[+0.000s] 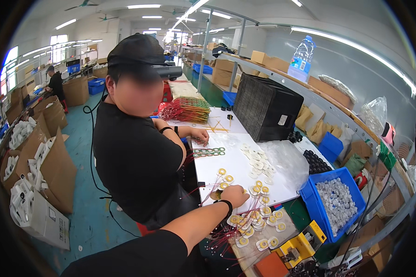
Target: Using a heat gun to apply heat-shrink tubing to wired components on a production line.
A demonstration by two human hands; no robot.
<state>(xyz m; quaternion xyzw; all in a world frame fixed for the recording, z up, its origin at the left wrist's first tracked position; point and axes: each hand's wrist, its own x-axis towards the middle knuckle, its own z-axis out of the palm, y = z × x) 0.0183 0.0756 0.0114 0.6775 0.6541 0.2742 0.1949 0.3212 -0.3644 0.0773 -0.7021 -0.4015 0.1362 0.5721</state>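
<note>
My left hand (235,195), with a black band at the wrist, reaches across the front of the white table (238,138). Its fingers are curled over, and what they hold, if anything, is hidden. Just beyond the fingertips are white discs with yellow rings (255,189). More of these ringed pieces (250,220), with thin red wires, lie in a loose pile on the board nearer me. A few others (229,178) rest on the white tabletop past my hand. My right hand is out of view.
A co-worker in black stands at left, one hand (200,135) near green ring boards (209,152). At right are a blue bin (337,203) of clear parts, a plastic bag (286,164) and black trays (268,107). A yellow fixture (300,247) sits at the near edge.
</note>
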